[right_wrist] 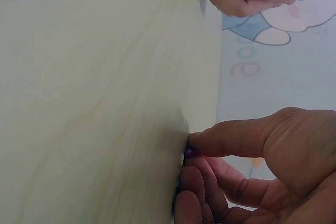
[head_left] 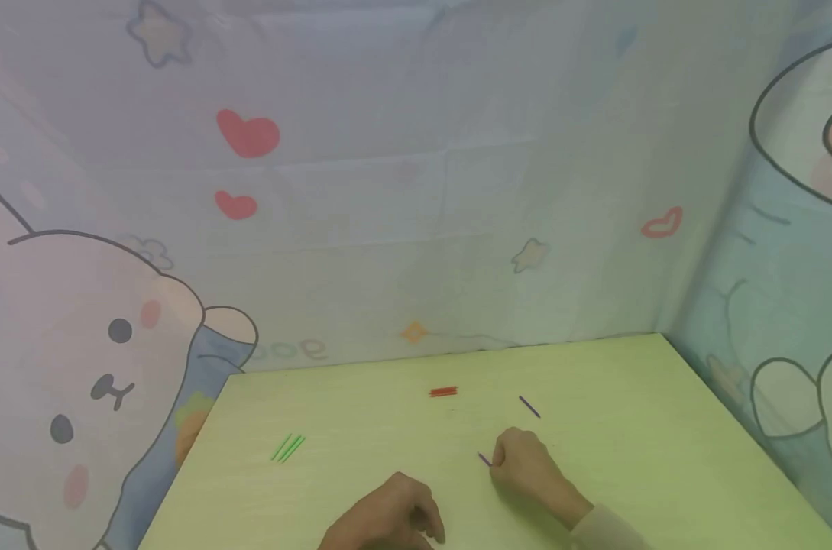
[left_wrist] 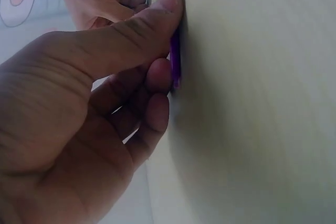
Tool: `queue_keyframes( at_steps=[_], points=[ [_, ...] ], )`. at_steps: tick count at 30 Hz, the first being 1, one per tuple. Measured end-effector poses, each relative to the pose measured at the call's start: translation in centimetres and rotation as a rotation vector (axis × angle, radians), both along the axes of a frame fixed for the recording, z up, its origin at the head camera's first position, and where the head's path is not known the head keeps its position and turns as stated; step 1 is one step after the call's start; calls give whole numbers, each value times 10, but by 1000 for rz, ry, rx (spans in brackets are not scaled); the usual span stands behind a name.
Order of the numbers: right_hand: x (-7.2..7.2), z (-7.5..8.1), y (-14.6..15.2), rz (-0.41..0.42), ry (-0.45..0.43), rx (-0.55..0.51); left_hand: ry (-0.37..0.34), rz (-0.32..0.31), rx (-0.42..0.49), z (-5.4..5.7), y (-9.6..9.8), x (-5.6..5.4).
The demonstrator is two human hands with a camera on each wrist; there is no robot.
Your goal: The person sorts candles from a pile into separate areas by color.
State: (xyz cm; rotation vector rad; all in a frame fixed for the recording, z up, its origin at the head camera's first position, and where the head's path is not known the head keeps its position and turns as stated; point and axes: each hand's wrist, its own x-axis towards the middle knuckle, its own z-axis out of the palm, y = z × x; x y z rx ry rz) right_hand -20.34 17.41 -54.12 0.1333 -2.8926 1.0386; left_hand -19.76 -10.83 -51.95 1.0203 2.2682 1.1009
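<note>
My left hand (head_left: pixel 391 510) is low over the front of the table, its fingers bent. In the left wrist view its thumb and fingertips pinch a thin purple stick (left_wrist: pixel 176 64) close to the tabletop. My right hand (head_left: pixel 526 467), to the right, grips a second purple stick (head_left: pixel 484 459), whose far end pokes out past the fingers. Only a rounded purple stick end (right_wrist: pixel 189 153) shows between thumb and finger in the right wrist view. Beyond the right hand, another purple stick (head_left: pixel 529 406) lies slanted on the table.
Several red sticks (head_left: pixel 444 392) lie together toward the back of the pale table (head_left: pixel 360 405). Green sticks (head_left: pixel 289 448) lie side by side, slanted, at the left. A cartoon-printed cloth (head_left: pixel 388 229) hangs behind the table and along its sides.
</note>
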Motion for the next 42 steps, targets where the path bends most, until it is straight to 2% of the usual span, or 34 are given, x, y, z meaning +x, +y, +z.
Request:
queue_keyframes(
  at_steps=[7,8,13,23,26,30,33,37,42],
  points=[
    [-1,5,-1,-14,-15,12,192,-35,-89,0,4,3],
    [-1,5,-1,-17,-20,9,198,-37,-94,1,4,4],
    [1,3,-2,-17,-53,-11,187,-23,-132,2,4,6],
    [1,9,-2,1,-49,-5,73,97,-194,5,5,12],
    [-2,17,0,5,-43,3,64,99,-208,6,5,12],
    [-7,34,9,1,-14,-7,136,44,-217,7,4,9],
    [-12,48,20,-7,-3,-23,162,21,-211,7,4,9],
    [-19,63,34,-24,-1,-27,131,39,-205,6,3,9],
    [-26,73,48,-32,12,-23,94,47,-195,6,3,9]
  ],
)
